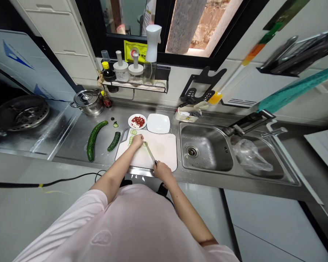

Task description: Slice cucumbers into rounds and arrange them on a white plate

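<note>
My right hand (162, 171) is closed round the dark handle of a kitchen knife (151, 153). The knife points away and to the left across a white cutting board (165, 149). A pale round cucumber slice (145, 144) is at its tip, on or against the blade. Close to that slice, on the left, my left hand (137, 141) has its fingers curled together over the board. Whatever they grip is hidden. Several more cucumber slices (133, 132) lie along the board's left side, just beyond that hand.
Left of the board lie a whole cucumber (92, 141), a shorter cucumber piece (114, 142) and small cut ends (115, 124). Behind it sit a plate of chopped red pieces (138, 121) and a white square dish (158, 123). A pot (88, 102) stands back left; a sink (207, 145) adjoins right.
</note>
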{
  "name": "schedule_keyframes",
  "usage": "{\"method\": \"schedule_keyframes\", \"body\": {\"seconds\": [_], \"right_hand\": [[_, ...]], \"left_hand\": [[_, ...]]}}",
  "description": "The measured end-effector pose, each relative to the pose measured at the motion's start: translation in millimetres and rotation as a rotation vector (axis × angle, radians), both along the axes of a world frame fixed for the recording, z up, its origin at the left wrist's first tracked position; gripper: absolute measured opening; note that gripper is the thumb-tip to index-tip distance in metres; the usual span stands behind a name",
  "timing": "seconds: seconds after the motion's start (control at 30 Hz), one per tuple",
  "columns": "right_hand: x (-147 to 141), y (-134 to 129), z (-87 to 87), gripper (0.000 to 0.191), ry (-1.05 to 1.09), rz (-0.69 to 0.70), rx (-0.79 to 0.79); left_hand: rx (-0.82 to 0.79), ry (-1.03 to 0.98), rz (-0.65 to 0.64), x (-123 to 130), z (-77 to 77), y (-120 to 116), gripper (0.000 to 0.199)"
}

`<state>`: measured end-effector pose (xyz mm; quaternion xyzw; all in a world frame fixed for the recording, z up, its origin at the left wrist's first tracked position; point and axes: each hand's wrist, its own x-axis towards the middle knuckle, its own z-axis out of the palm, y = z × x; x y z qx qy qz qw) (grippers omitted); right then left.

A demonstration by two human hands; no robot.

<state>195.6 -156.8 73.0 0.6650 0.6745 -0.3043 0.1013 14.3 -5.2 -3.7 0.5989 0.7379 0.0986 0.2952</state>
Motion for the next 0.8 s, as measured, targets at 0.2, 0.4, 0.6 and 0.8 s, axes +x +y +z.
{"method": "schedule_keyframes", "body": {"seconds": [0.2,0.4,0.6,0.8], "right_hand": [[7,-13,-0.4,0.036,-0.007,-0.007,-0.015],[14,-24,5.2,0.036,-0.003,0.001,-0.027],[18,-27,6.5,0.038,-0.003,0.002,-0.046],[14,-23,-0.9,0.036,-0.013,0.011,-0.015]], "left_hand": [[0.009,0.01,-0.015,-1,-3.0,0,0.016],[-0.012,0.037,-0.017,0,-3.0,2,0.017],[-0.016,0.032,-0.029,0,-0.8,1,0.018],[-0.022,0.036,-0.028,0,0.4,2,0.018]]}}
